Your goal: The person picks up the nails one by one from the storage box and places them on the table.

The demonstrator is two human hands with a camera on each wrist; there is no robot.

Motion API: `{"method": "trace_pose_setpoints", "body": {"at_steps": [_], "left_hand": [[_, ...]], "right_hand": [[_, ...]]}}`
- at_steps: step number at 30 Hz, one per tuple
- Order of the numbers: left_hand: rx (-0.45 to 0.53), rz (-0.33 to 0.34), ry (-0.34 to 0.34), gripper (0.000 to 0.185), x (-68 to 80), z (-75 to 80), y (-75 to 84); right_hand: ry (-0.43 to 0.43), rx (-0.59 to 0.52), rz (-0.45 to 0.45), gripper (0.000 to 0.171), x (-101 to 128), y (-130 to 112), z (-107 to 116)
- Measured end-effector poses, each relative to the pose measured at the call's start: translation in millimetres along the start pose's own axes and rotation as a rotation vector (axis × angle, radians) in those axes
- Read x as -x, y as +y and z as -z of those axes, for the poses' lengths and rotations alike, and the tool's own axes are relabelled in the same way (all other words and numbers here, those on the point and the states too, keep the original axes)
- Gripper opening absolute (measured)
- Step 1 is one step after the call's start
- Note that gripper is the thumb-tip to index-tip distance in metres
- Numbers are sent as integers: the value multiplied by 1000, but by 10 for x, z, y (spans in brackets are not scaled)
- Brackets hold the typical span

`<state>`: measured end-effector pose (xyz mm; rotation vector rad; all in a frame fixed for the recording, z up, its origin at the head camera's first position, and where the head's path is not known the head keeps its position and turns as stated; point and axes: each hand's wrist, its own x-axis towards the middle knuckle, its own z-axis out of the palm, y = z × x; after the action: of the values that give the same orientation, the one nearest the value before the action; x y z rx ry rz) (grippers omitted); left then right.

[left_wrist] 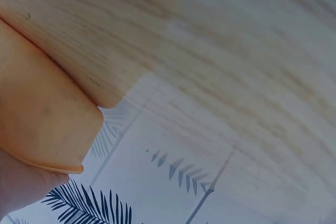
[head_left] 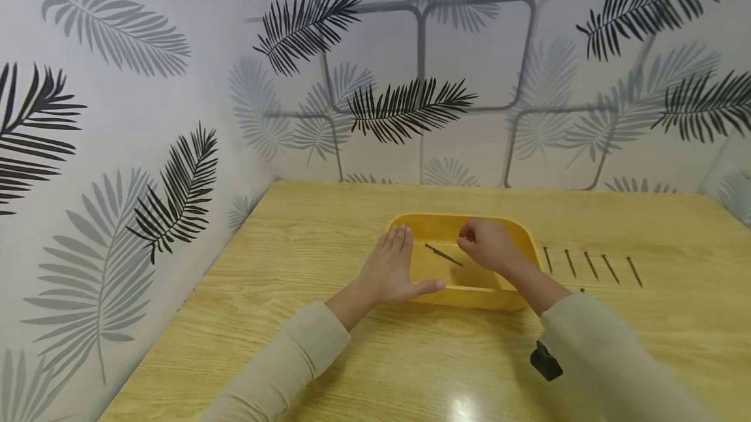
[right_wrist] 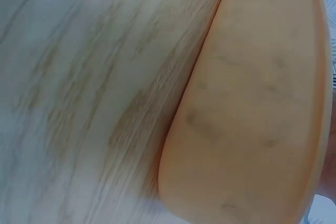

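- Yellow plastic rectangular tray [head_left: 469, 297]: one, mid-table on the light wooden table [head_left: 352, 357].
- Left hand [head_left: 392, 270]: flat, fingers together, against tray's left wall.
- Thin dark nail [head_left: 443, 254]: one inside tray.
- Right hand [head_left: 488, 244]: fingers curled over tray; grip unclear.
- Row of dark nails [head_left: 590, 266]: five, right of tray.

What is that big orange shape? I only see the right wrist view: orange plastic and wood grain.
Observer: A yellow tray on a wooden table; the head view shows it whole.
Visitor: Anything in it?
Observer: One dark nail lies on its floor.
Visitor: Where are the hands?
Observer: The right hand hangs over the tray, fingers curled; the left hand lies flat against its left wall.
Visitor: Any more nails?
Observer: Five in a row on the table, right of the tray.
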<state>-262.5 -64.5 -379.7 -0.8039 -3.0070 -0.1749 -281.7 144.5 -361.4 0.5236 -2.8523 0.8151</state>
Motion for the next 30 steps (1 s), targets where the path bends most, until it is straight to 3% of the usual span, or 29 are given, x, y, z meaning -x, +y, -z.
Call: {"method": "trace_pose_setpoints", "body": {"at_steps": [11,18,30], "left_hand": [[-11,0,-2,105,13,-30,-6],[-5,-12,7,106,7,-39,4],[-41,-7,7,105,-2,-8,-12]], "right_hand": [[-99,54,53,16,-98,-43,-144],[-117,89,72,14,-180,-66,-177],[-210,167,-2,16,-311,-66,-309]]}}
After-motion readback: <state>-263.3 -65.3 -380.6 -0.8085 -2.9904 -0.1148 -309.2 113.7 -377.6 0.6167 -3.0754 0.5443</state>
